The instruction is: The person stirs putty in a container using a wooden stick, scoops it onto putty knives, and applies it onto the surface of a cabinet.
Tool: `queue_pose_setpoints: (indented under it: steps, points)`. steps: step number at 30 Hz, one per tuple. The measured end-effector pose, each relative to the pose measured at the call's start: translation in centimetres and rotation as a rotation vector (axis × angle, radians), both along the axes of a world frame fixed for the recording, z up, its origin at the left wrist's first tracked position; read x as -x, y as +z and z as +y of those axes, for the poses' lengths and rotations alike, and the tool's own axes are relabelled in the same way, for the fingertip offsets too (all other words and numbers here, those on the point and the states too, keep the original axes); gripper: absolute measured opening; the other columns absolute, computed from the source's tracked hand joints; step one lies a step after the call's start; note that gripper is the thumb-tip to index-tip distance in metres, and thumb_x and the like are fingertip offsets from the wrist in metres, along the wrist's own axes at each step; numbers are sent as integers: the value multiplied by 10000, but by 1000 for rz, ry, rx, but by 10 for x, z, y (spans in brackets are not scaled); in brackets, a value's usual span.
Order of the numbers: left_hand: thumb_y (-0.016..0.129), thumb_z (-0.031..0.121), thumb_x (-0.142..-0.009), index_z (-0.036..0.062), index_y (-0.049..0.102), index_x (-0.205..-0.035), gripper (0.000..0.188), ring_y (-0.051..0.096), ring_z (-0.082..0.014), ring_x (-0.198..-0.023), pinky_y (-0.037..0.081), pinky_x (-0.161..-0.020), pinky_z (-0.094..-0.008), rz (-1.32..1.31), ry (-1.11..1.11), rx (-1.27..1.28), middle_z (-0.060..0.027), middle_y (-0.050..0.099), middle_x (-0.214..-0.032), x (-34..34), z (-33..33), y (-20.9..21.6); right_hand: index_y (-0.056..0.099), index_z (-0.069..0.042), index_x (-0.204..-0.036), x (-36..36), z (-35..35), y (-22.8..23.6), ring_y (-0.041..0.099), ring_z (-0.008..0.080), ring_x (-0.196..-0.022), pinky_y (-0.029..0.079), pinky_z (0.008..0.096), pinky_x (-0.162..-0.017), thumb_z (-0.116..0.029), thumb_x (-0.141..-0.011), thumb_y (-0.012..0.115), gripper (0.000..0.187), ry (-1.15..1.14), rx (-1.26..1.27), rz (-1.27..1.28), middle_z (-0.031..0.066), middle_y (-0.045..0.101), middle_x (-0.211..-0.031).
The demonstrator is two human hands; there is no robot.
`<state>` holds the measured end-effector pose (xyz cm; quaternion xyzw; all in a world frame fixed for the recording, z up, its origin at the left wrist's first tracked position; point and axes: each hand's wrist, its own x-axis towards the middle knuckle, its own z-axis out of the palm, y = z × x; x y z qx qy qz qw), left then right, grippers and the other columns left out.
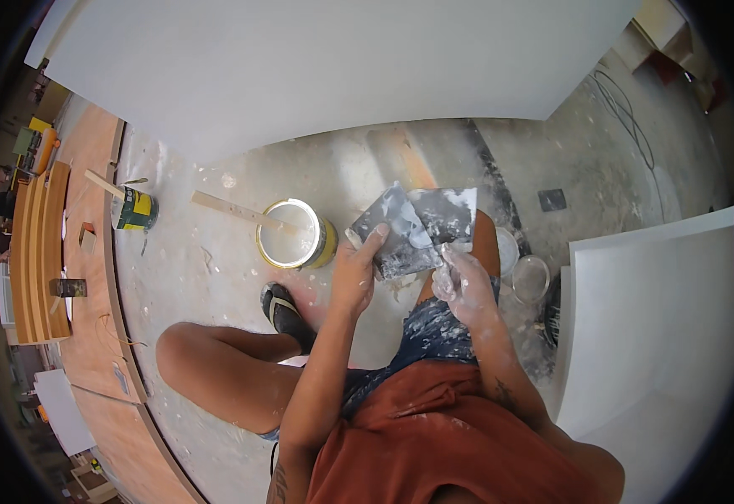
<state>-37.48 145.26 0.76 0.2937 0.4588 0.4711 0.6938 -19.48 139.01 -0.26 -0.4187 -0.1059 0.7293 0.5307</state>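
My left hand grips a flat, dark putty spreader smeared with white paste, thumb on its face. In my right hand, coated with white paste, is a second dark putty spreader. The two blades meet and partly overlap above my lap, with paste along the left one's edge. Left of my hands, on the floor, stands an open yellow can of whitish paste, a wooden stick leaning out of it. My right fingers partly hide how they hold the blade's lower edge.
A big white panel stands ahead; another white piece is at my right. Round lids and a dark square plate lie on the floor. Farther left are a green-yellow can and wooden boards. A cable lies far right.
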Motion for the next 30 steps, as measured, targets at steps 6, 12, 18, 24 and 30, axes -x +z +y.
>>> queue_pose_setpoints:
  steps: [6, 12, 18, 24, 30]
  points:
    - [655, 146, -927, -28, 599, -1174, 307, 648, -152, -920, 521, -827, -297, -130, -20, 61, -74, 663, -1066, 1, 4, 6, 546, -82, -751, -10, -2, -7, 382, 83, -429, 283, 255, -438, -243, -1001, 525, 298, 203, -84, -110, 5, 449, -504]
    - [652, 129, -930, -27, 601, -1168, 290, 643, -149, -922, 517, -829, -295, -110, 56, 11, -71, 664, -1060, 3, 5, 9, 643, 1, -879, -5, -3, 21, 420, 58, -508, 328, 227, -473, -229, -999, 528, 284, 180, -98, -500, -1, 494, -594]
    - [646, 122, -931, -30, 598, -1170, 288, 648, -153, -917, 529, -829, -302, -133, 42, 7, -71, 664, -1061, 4, 4, 14, 653, 45, -1106, -20, -3, 23, 503, 50, -625, 397, 217, -542, -244, -979, 585, 323, 289, -131, -727, -4, 576, -733]
    - [624, 112, -933, -9, 575, -1185, 284, 658, -169, -924, 541, -842, -320, -257, 20, 58, -68, 659, -1048, -5, -5, 5, 585, -16, -1139, -3, 13, 4, 560, 87, -720, 462, 244, -676, -205, -992, 557, 241, -97, -208, -338, 50, 633, -929]
    - [607, 134, -941, 9, 521, -1252, 346, 650, -215, -1011, 538, -911, -375, -321, 135, 94, -98, 633, -1139, 8, -9, -3, 522, -49, -882, -21, 27, -22, 493, 103, -620, 420, 270, -576, -190, -1022, 433, 218, -191, -327, 1285, 21, 483, -770]
